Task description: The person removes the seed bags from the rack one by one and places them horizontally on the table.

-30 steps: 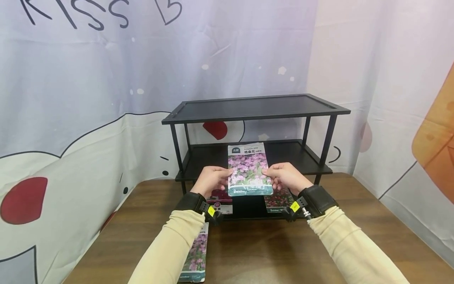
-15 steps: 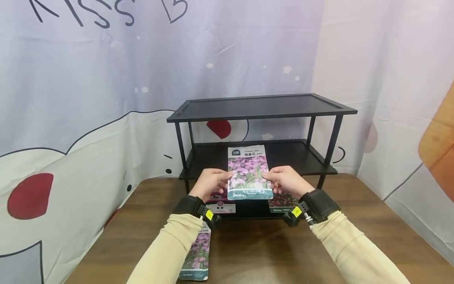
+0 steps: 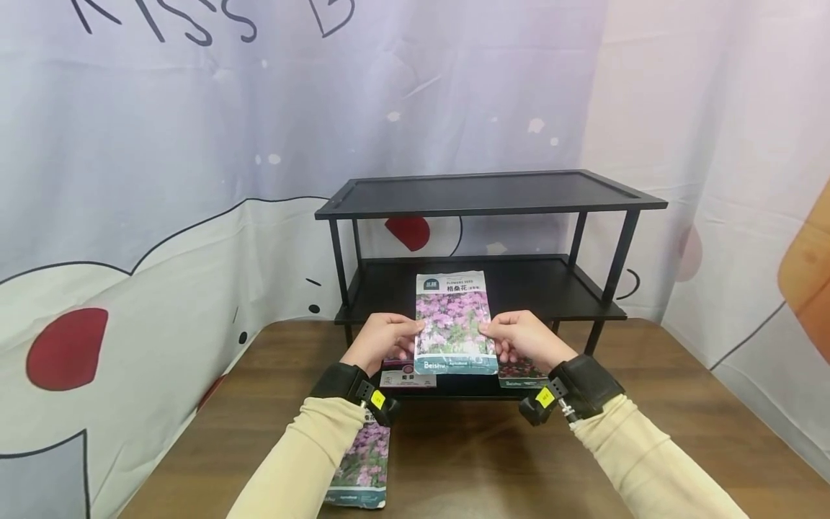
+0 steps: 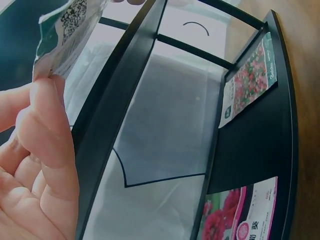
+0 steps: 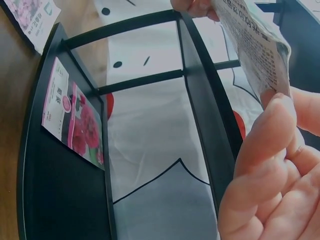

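A flower seed packet [image 3: 452, 317] with pink blossoms and a teal bottom band is held up by its two side edges, in front of the black rack's middle shelf [image 3: 525, 285]. My left hand [image 3: 385, 339] pinches its left edge between thumb and fingers. On the opposite edge my right hand [image 3: 527, 337] pinches in the same way. Both wrist views catch the packet's printed back, with the left hand [image 4: 42, 160] and right hand [image 5: 275, 170] close to the shelf edge. In the head view, the packet partly covers what lies on the bottom shelf.
On the bottom shelf lie a magenta flower packet [image 4: 240, 212] and a red flower packet [image 4: 250, 77], spaced apart. Another pink seed packet [image 3: 363, 465] rests on the wooden table [image 3: 467, 468], partly behind the left sleeve. The rack's top shelf [image 3: 493, 194] overhangs the middle one. Printed cloth [image 3: 162, 144] hangs behind.
The held packet and both hands have come down slightly in front of the middle shelf. The head view has shifted, so the rack appears farther right. Both hands keep their grip.
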The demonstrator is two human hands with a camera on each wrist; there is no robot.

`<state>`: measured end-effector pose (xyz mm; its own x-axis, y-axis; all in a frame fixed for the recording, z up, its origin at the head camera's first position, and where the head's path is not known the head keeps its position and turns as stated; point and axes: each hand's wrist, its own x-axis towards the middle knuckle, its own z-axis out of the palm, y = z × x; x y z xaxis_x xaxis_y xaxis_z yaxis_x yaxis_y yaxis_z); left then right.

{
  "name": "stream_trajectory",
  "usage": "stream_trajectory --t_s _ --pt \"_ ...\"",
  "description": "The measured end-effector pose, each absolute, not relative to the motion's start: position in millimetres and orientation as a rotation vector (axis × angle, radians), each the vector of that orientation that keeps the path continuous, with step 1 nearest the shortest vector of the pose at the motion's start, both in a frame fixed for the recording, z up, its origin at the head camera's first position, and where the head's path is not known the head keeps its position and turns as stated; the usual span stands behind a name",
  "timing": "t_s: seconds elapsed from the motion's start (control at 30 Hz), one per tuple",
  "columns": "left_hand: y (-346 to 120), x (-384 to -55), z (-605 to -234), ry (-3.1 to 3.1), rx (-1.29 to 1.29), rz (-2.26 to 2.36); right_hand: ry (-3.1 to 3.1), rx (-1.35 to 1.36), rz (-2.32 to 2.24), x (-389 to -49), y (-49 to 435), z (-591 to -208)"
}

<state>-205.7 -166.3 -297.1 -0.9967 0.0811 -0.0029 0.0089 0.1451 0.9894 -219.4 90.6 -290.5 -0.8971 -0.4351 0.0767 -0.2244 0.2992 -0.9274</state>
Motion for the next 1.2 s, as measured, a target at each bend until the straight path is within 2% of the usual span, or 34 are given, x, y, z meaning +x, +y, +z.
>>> stream_trajectory --t_s 1.2 --pt "-177 -181 -318 2.343 0.232 1.96 2.376 -0.683 -1.578 -200 89 -313"
